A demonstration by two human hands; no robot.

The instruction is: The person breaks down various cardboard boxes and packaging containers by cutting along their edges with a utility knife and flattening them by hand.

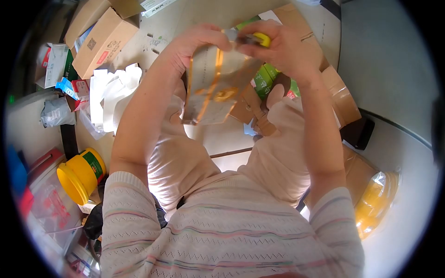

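In front of me hangs a grey-white printed package [204,88] with orange stripes and a golden picture, tilted over my knees. My left hand [204,39] pinches it along its top edge. At the package's upper right corner, my right hand [278,48] is closed around a small tool [263,39] with a yellow handle and a dark part. Motion blur and the fingers hide the tool's exact kind. Below the right hand, a green printed carton [264,81] lies among pieces of brown cardboard.
Brown cardboard boxes [104,44] stand at the upper left, above white paper pieces [116,95]. A yellow bucket [82,176] is on the left. Opened cardboard [340,92] lies at the right, with a clear-wrapped yellow item [376,204] lower down.
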